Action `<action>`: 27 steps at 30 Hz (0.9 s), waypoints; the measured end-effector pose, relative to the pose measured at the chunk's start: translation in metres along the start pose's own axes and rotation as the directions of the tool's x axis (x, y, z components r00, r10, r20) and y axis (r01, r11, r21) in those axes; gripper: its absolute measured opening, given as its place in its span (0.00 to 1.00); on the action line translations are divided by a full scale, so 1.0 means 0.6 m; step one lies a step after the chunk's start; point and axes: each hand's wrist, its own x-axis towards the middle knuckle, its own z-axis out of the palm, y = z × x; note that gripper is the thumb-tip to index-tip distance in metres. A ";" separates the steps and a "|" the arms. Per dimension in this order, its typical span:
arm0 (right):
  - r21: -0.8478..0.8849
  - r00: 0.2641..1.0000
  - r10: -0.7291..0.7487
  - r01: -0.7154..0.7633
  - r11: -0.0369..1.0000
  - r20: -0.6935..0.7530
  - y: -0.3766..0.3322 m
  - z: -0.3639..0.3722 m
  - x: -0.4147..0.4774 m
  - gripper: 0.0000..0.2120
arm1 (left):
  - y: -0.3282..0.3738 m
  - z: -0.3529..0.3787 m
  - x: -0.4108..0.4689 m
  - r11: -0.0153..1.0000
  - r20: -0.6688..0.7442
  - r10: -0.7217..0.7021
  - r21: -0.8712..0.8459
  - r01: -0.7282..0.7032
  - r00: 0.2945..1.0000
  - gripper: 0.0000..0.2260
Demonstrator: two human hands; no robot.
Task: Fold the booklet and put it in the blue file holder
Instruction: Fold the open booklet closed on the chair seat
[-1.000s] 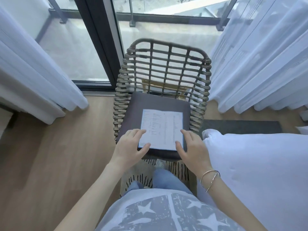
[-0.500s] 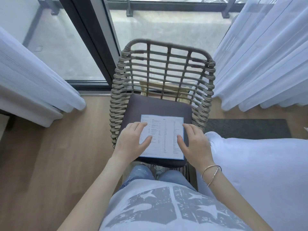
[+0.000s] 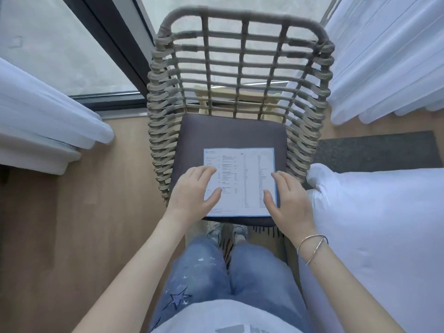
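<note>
A white booklet (image 3: 242, 179) with printed text and a thin blue border lies open and flat on the dark grey cushion (image 3: 230, 133) of a woven wicker chair. My left hand (image 3: 194, 193) rests palm down on the booklet's left part, fingers spread. On its right edge rests my right hand (image 3: 288, 200), also flat with fingers apart, a bracelet on the wrist. Neither hand grips the paper. No blue file holder is in view.
The wicker chair (image 3: 240, 56) has a high woven back and sides around the cushion. White curtains (image 3: 40, 116) hang at left and right. A white duvet (image 3: 379, 224) lies at right, a dark mat (image 3: 377, 150) behind it. Glass door beyond the chair; wooden floor at left.
The camera has tilted down and come closer to the chair. Both hands slid a little further up the booklet and stay flat on it.
</note>
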 end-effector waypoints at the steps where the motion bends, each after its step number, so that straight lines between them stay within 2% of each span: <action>1: -0.009 1.000 -0.004 0.004 1.000 0.004 0.015 0.023 0.011 0.22 | -0.011 0.023 0.013 1.000 0.003 0.009 -0.005 -0.009 1.000 0.19; 8: -0.082 0.998 -0.010 0.016 0.997 0.068 0.137 0.225 0.101 0.26 | -0.114 0.233 0.104 1.000 0.026 0.005 -0.015 -0.004 1.000 0.22; 13: -0.139 0.991 -0.072 0.087 0.987 0.109 0.220 0.366 0.152 0.27 | -0.197 0.390 0.156 1.000 0.013 0.007 0.021 -0.007 1.000 0.25; 17: -0.185 0.980 -0.094 0.127 0.975 0.177 0.264 0.456 0.183 0.27 | -0.249 0.494 0.177 0.997 0.059 0.006 0.072 -0.010 0.998 0.28; 20: -0.230 0.976 -0.088 0.134 0.964 0.201 0.285 0.500 0.197 0.28 | -0.276 0.548 0.187 0.991 0.094 0.016 0.129 -0.028 0.995 0.29; 27: -0.289 0.982 -0.102 0.144 0.946 0.157 0.324 0.555 0.199 0.28 | -0.313 0.608 0.199 0.973 0.073 0.044 0.221 -0.059 0.996 0.28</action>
